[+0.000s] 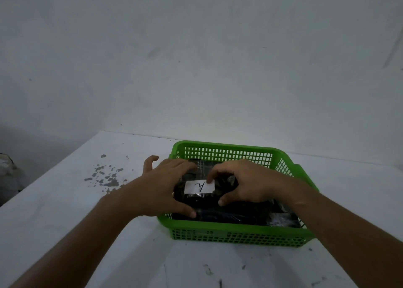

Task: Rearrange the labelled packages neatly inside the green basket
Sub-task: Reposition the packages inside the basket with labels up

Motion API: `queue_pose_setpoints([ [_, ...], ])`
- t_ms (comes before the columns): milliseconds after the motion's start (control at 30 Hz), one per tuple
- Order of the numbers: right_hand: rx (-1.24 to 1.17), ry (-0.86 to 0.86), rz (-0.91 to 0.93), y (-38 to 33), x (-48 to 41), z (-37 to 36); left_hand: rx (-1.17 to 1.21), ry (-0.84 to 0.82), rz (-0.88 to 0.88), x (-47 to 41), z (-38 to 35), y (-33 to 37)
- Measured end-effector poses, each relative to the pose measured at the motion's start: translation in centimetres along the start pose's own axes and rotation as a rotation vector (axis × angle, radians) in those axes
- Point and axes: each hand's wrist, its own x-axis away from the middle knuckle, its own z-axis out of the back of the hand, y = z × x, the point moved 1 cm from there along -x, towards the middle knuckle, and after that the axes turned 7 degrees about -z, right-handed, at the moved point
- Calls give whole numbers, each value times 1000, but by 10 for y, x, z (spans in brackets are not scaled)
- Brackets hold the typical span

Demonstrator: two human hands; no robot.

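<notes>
A green slotted basket (pixel 220 146) stands on the white table, right of centre. Inside lie dark, shiny packages. The top package (pixel 207 197) carries a white label marked "A" (pixel 199 187). My left hand (pixel 162 188) grips this package's left side, thumb at the near edge, fingers over the far edge. On the package's right side my right hand (pixel 244 184) holds it, with a fingertip touching the label's far corner. Another dark package (pixel 281 219) shows at the basket's near right corner. What lies under the top package is hidden.
The white table (pixel 65 211) has chipped dark spots (pixel 106 177) left of the basket and scuffs near the front edge. A white wall rises just behind the table's far edge. A dim bundle (pixel 7 172) sits off the table at far left.
</notes>
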Motion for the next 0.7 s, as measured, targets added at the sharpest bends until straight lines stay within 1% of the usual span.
queue_pose_setpoints([
  [100, 47, -26, 0, 1, -4, -7, -42, -23, -2, -2, -3, 0],
  [233, 81, -79, -40, 3, -7, -6, -16, -24, -11, -8, -2, 6],
  [333, 148, -108, -28, 4, -5, -5, 8, 14, -45, -10, -2, 10],
  [400, 207, -121, -26, 7, -3, -5, 10, -36, -56, -11, -5, 13],
  [500, 233, -78, -46, 12, -1, -5, -26, -77, -64, -12, -6, 15],
  [600, 293, 9, -166, 19, 1, -5, -16, -125, -61, -13, -4, 13],
  [633, 276, 22, -194, 21, 1, -6, -19, -137, -56, -12, -3, 11],
  [700, 189, 37, -195, 24, 3, -8, -53, -149, -43, -11, 0, 6],
])
